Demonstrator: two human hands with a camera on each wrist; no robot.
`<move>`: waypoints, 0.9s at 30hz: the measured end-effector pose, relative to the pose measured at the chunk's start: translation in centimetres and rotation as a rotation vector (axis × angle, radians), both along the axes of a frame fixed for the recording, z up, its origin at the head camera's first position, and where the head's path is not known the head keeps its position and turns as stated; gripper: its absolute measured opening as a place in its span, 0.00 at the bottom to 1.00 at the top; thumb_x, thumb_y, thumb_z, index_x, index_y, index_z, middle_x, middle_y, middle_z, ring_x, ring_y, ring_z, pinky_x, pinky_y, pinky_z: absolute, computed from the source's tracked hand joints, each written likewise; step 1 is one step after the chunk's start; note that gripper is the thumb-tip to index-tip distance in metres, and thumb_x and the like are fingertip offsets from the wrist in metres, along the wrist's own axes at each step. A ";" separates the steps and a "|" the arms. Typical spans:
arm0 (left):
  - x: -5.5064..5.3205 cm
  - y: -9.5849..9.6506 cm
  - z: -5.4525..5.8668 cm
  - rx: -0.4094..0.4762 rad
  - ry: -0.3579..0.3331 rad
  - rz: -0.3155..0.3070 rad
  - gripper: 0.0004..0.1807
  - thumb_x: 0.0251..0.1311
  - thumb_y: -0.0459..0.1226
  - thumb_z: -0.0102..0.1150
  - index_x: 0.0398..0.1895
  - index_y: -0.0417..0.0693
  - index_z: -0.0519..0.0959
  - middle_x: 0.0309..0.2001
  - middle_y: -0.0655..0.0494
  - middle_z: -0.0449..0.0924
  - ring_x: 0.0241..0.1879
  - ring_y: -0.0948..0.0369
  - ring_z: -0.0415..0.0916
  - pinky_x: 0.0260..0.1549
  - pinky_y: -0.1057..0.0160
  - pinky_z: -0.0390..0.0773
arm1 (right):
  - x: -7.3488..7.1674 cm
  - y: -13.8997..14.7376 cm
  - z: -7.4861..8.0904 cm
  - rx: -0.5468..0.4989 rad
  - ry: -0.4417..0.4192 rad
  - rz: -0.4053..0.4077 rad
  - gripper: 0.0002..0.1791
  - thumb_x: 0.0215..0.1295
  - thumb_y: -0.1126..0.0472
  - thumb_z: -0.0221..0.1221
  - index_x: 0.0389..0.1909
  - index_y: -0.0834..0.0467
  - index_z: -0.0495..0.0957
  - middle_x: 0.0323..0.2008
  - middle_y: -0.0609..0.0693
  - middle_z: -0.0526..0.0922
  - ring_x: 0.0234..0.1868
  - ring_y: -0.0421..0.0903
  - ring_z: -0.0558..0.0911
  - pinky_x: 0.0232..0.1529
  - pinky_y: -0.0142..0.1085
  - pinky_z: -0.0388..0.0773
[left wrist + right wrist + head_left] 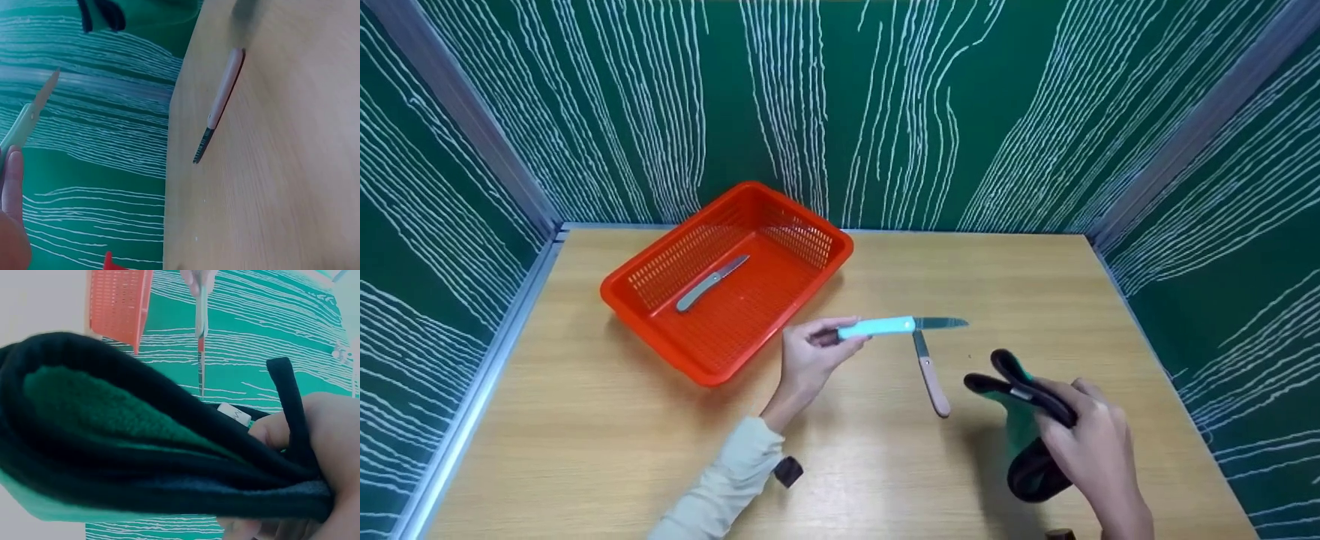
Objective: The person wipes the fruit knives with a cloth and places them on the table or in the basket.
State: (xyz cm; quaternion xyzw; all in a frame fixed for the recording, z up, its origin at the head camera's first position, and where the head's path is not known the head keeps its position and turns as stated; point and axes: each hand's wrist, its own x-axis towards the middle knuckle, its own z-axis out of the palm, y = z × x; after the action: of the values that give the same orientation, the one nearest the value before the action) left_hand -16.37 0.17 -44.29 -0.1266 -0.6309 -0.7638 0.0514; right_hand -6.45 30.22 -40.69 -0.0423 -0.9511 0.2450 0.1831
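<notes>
Knife Grasped at Left, Dark-Edged Cloth Grasped at Right

The turquoise-handled knife [881,326] is pinched near the end of its handle by the left hand [814,356], the thumb set below and the fingers above. The dark-edged green cloth [1020,420] is gripped by the right hand [1091,435], thumb on one side and fingers curled on the other; a white label [234,414] is seen at its edge, close to the thumb.

The turquoise handle is seated between the left fingertips, with the blade extended away from them toward the right — raised off the table [885,480]. The folded cloth is held above the wood, its looped edges turned toward the knives.

A pink-handled knife [934,382] is seen lying on the wood between the two hands. A red basket [757,292] is placed at the back left, with a grey-handled knife [701,291] lying on its floor. Bare wood is noted between the basket and the pink-handled knife, and from the cloth to the table's right edge; the back edge is bounded by a green wall [1020,60].
</notes>
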 end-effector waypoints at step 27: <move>6.0 -1.1 -0.4 0.052 0.093 0.009 0.16 0.39 0.22 0.72 0.36 0.27 0.82 0.37 0.39 0.83 0.32 0.49 0.83 0.33 0.55 0.83 | -0.8 -7.1 3.8 -0.020 0.345 0.298 0.24 0.35 0.77 0.60 0.39 0.59 0.85 0.26 0.46 0.74 0.20 0.39 0.68 0.17 0.28 0.62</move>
State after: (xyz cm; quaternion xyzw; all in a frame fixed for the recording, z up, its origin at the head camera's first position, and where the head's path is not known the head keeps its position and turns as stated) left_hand -10.32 -0.94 -44.70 -0.1578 -0.6083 -0.7729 0.0877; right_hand -7.22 23.07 -36.88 0.1392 -0.8991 0.2824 0.3043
